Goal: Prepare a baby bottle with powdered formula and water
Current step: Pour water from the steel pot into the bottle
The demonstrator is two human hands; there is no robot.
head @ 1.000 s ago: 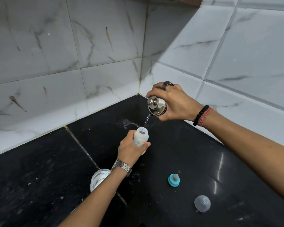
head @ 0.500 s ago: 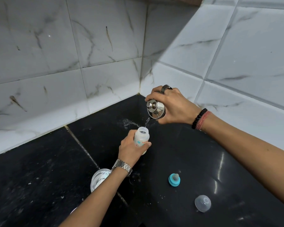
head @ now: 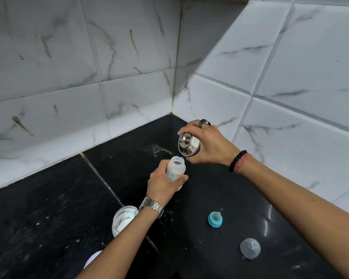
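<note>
Both hands are occupied: the left hand (head: 162,183) is closed around the open baby bottle (head: 175,170), held upright just above the table (head: 48,218), while the right hand (head: 208,146) grips a tilted steel kettle (head: 188,144) with its spout just beside the bottle mouth. No stream can be made out. White contents are visible inside the bottle, so filling is judged well advanced; fitting the blue teat ring (head: 215,219) and the clear cap (head: 250,248), both lying apart on the table, is judged outstanding. An open powder container (head: 123,219) is seen beside the left wrist. Black polished stone is met by marbled white wall tiles (head: 129,67) in a corner.
</note>
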